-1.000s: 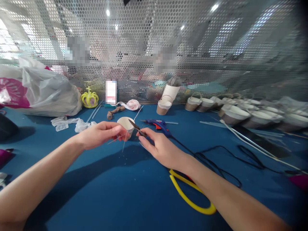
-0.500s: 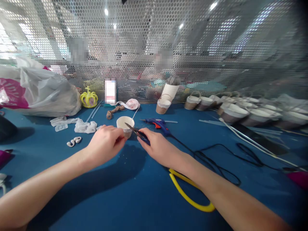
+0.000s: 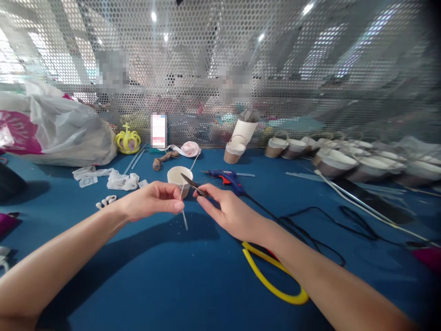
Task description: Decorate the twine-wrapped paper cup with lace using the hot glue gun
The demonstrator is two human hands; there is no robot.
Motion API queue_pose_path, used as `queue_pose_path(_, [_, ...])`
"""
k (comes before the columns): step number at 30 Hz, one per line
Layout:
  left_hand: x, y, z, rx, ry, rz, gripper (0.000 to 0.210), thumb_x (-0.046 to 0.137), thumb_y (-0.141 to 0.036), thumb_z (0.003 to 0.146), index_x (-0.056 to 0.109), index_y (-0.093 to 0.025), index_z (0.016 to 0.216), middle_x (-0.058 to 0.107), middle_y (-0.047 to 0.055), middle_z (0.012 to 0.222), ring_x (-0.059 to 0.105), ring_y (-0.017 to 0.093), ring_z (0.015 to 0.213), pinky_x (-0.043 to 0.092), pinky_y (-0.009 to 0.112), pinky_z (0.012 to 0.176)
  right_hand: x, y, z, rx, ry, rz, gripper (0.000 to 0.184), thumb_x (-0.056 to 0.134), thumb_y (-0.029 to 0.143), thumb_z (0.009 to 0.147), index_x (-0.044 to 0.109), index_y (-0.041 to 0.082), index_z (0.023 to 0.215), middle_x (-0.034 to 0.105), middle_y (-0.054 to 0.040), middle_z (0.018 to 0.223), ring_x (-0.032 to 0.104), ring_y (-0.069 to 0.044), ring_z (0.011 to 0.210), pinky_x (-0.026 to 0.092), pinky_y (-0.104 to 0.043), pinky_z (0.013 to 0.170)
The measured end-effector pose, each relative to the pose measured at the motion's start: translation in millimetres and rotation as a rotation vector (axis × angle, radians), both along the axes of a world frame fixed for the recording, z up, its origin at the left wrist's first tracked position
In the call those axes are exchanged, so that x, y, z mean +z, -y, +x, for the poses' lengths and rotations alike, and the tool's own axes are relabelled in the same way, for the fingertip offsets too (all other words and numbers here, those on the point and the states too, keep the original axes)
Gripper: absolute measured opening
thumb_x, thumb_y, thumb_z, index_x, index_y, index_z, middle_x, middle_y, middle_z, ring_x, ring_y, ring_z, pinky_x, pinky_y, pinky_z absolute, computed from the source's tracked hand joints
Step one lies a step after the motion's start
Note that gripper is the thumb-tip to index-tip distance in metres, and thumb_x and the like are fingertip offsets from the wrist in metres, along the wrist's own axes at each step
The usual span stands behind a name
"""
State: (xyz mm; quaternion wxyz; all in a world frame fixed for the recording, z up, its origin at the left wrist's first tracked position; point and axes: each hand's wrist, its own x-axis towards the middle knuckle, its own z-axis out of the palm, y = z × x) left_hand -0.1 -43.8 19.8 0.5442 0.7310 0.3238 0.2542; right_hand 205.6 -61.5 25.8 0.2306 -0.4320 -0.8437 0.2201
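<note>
A white-lined cup stands upright on the blue tabletop in front of my hands. My left hand is closed in a pinch on a thin white cord, whose loose end hangs below the fingers. Upward, the cord runs across the cup toward a pale pink roll of ribbon. In my right hand is a pair of dark scissors, with the blades pointing left over the cup's rim, close to the cord. My fingers cover most of the scissor handles.
Right of the cup lies a blue glue gun with a black cable. Small lined baskets crowd the back right. A yellow loop lies under my right forearm. At left are a plastic bag, a yellow crown-shaped piece and white ribbon.
My left hand has turned and drawn slightly down from the cup's rim, so the cord and its hanging end now show. The scissors remain over the cup, nearly unmoved.
</note>
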Motion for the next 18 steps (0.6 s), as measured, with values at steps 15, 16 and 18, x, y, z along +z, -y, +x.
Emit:
queue_pose_path(15, [-12.8,-17.2,-11.6,-0.136,0.267,-0.337,0.035,0.073,-0.045,0.063,0.068,-0.015,0.081,0.058,0.002,0.072,0.049,0.01,0.065,0.037,0.024,0.064,5.1,-1.1,1.6,-0.002,-0.032,-0.046,0.023,0.036,0.031,0.091,0.052,0.016,0.096,0.064,-0.0039,0.081,0.057,-0.015,0.069,0.045,-0.026,0.066])
queue_pose_path(16, [-15.4,-16.5,-10.1,-0.157,0.293,-0.38,0.033,0.075,-0.043,0.062,0.068,-0.016,0.079,0.059,0.003,0.074,0.05,0.01,0.067,0.037,0.024,0.065,5.3,-1.1,1.4,-0.003,-0.029,-0.049,0.023,0.036,0.031,0.091,0.052,0.016,0.096,0.063,-0.0036,0.079,0.056,-0.014,0.068,0.045,-0.026,0.065])
queue_pose_path(18, [-18.6,-14.2,-7.1,-0.176,0.324,-0.431,0.03,0.074,-0.042,0.064,0.069,-0.016,0.077,0.06,0.004,0.076,0.052,0.012,0.071,0.038,0.025,0.066,5.2,-1.3,1.1,-0.008,-0.021,-0.049,0.023,0.036,0.032,0.091,0.052,0.016,0.096,0.061,-0.0029,0.076,0.055,-0.014,0.065,0.045,-0.026,0.063])
